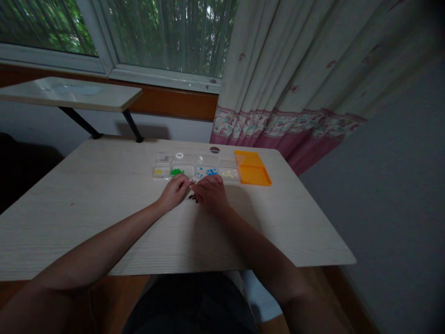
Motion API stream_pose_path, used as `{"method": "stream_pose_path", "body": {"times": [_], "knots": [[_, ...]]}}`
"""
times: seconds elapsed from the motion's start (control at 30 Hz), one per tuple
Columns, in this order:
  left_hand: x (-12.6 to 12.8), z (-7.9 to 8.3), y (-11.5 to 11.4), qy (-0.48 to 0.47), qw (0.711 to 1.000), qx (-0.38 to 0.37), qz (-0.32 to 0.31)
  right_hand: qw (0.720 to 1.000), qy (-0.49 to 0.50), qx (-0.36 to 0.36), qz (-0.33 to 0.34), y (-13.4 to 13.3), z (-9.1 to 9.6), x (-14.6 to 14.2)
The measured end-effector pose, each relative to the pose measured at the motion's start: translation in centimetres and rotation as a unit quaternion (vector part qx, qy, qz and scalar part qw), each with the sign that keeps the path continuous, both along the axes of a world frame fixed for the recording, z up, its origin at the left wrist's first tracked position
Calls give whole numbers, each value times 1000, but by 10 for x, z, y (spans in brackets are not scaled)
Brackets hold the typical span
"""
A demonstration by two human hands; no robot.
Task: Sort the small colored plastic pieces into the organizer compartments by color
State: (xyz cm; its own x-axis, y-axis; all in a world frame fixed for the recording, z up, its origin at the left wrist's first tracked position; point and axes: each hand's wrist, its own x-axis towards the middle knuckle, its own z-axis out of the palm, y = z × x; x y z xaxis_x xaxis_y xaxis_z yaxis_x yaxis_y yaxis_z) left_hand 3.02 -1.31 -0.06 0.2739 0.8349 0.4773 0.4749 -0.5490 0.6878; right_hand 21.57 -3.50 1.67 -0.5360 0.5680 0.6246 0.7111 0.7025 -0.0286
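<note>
My left hand (174,189) and my right hand (210,192) meet at the fingertips over the table, just in front of a row of clear plastic boxes. Both have their fingers closed in a pinch; whatever sits between them is too small to name. Below the fingertips lie several small dark pieces (193,198) on the tabletop, partly hidden by my right hand. The nearest boxes hold green pieces (177,171), blue pieces (211,172), pale yellow pieces (228,174) and, at the left end, a few yellow pieces (159,171).
An orange open case (255,174) lies at the right end of the boxes. Behind them is a round grommet (214,150) in the table (104,204). A raised shelf (100,99) on black legs stands at the back left. A curtain (278,93) hangs behind the table.
</note>
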Motion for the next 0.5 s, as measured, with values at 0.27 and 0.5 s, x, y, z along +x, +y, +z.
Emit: {"method": "stream_pose_path", "body": {"times": [0.27, 0.5], "knots": [[0, 0, -1, 32, 999, 20, -8, 991, 93, -92, -39, 9, 1, 6], [2, 3, -3, 52, 997, 33, -44, 963, 192, -81, -172, 36, -5, 47]]}}
